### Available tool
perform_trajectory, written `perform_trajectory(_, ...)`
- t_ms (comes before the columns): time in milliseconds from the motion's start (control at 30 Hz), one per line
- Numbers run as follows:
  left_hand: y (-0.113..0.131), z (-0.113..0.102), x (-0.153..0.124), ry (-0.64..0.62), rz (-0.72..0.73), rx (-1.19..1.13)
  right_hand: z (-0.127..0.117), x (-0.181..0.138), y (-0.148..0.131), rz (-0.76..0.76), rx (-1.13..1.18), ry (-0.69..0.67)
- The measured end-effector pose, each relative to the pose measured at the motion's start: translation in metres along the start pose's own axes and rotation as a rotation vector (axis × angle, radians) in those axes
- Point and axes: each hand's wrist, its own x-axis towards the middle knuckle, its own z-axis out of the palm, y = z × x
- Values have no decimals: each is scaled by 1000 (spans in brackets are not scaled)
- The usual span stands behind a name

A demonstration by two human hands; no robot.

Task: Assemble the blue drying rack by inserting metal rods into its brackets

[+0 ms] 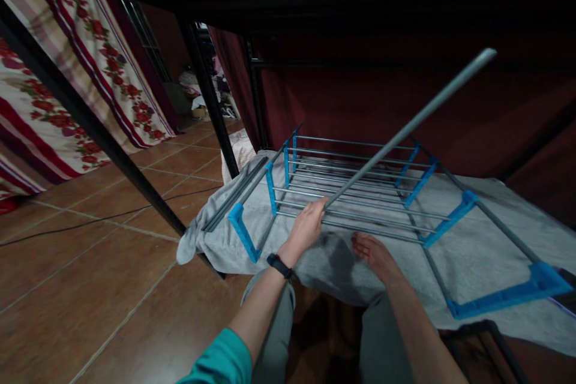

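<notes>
My left hand [306,227], with a dark watch on its wrist, is closed around the lower end of a grey metal tube [405,131]. The tube slants up to the right, its far end raised above the bed. My right hand [372,253] is held a little to the right and lower, fingers loosely stretched toward the left, with nothing in it. Beyond both hands lies a partly built rack [355,211] of grey tubes joined by blue plastic brackets [450,220]. Several crossbars span its middle, while the near brackets have no crossbar between them.
The rack lies on a grey blanket [333,270] over a low bed. Several loose tubes [234,195] rest at its left. Black frame posts [202,90] and a dark upper bunk [315,0] enclose the space. A cable [112,216] crosses the tiled floor; patterned curtains [103,66] hang left.
</notes>
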Motion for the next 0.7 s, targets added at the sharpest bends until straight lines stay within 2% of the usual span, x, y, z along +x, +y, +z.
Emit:
perform_trajectory(200, -15, 4, -10, -86, 15, 139, -3, -2, -9, -48, 66, 65)
perform_trajectory(467, -39, 6, -19, -249, -5, 521, -4, -4, -19, -111, 148, 110)
perform_trajectory(700, -56, 5, -20, -364, -31, 601, -9, -7, -30, -222, 297, 133)
